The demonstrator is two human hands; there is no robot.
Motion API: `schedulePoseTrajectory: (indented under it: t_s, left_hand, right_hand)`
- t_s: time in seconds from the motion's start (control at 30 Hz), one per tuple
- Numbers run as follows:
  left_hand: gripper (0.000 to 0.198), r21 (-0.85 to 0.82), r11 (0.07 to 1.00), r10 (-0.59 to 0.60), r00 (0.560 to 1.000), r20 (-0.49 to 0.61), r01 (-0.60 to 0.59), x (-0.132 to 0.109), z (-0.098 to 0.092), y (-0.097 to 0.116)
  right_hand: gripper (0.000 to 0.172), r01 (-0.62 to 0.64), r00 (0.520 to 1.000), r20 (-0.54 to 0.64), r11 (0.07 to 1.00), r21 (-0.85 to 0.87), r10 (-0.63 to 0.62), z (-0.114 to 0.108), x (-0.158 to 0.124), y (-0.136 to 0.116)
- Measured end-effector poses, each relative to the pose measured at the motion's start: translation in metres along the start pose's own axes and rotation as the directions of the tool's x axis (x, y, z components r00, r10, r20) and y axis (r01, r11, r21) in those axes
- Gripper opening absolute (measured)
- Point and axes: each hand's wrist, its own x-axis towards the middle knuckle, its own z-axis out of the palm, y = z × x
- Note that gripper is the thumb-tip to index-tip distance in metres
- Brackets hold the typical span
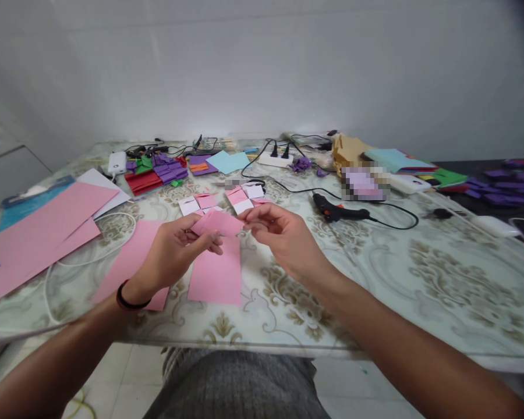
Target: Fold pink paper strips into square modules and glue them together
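Between my hands is a small folded piece of pink paper (220, 223), raised a little above the table. My left hand (172, 250), with a dark band at its wrist, grips the left side between thumb and fingers. The fingertips of my right hand (282, 235) pinch the right corner. Below lies a pink paper sheet (216, 276), and a second pink sheet (128, 259) is partly behind my left wrist. Just past the hands sit two pink-and-white folded paper pieces, one on the left (192, 205) and one on the right (243, 205).
A black glue gun (343, 209) lies to the right, its cord curling back. Large pink sheets (52, 224) cover the left side. At the back are a white power strip (276, 159), purple paper strips (170, 169) and stacked coloured paper (395, 160). A white cable (48, 291) crosses the left edge.
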Motion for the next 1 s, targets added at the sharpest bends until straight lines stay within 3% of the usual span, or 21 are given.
schedulePoseTrajectory:
  t_s: [0.1,0.17,0.27,0.37,0.47,0.57,0.67,0.8,0.87,1.0]
  left_hand:
    - [0.011,0.03,0.996,0.081,0.997,0.013,-0.081,-0.002,-0.001,-0.004]
    - [0.007,0.102,0.974,0.203,0.979,0.01,-0.203,-0.002,-0.002,-0.007]
    - [0.017,0.21,0.879,0.433,0.901,0.025,-0.428,-0.001,-0.004,-0.01]
    - [0.022,0.231,0.797,0.56,0.826,0.064,-0.558,-0.001,-0.004,-0.009]
    - [0.023,0.227,0.806,0.546,0.834,0.073,-0.547,-0.001,-0.005,-0.008]
    - [0.028,0.101,0.912,0.396,0.918,0.026,-0.396,-0.002,-0.008,-0.011]
    - [0.033,-0.06,0.972,0.23,0.97,0.077,-0.225,-0.002,-0.012,-0.012]
    - [0.019,0.021,0.983,0.18,0.976,0.125,-0.184,-0.001,-0.01,-0.01]
    - [0.009,0.013,0.977,0.208,0.971,0.119,-0.211,0.0,-0.007,-0.009]
    - [0.005,-0.04,0.964,0.266,0.96,0.088,-0.263,0.001,-0.005,-0.012]
  right_hand:
    - [0.016,-0.009,0.997,0.079,1.0,0.002,0.009,0.001,-0.001,-0.003]
    - [0.032,-0.136,0.976,0.183,0.988,0.077,0.121,0.003,-0.003,-0.005]
    - [0.047,-0.361,0.901,0.306,0.922,0.138,0.307,0.008,-0.006,-0.006]
    - [0.038,-0.392,0.878,0.339,0.914,0.103,0.338,0.011,-0.009,-0.007]
    - [0.035,-0.307,0.903,0.319,0.952,0.014,0.287,0.012,-0.012,-0.01]
    - [0.032,-0.11,0.958,0.243,0.979,-0.173,0.15,0.012,-0.014,-0.015]
    - [0.021,0.117,0.982,0.185,0.908,-0.401,-0.045,0.013,-0.016,-0.02]
    - [0.013,0.264,0.962,0.204,0.814,-0.517,-0.182,0.015,-0.019,-0.021]
    - [0.005,0.271,0.961,0.189,0.817,-0.509,-0.201,0.015,-0.02,-0.019]
    - [0.011,0.306,0.952,0.13,0.825,-0.475,-0.277,0.013,-0.021,-0.014]
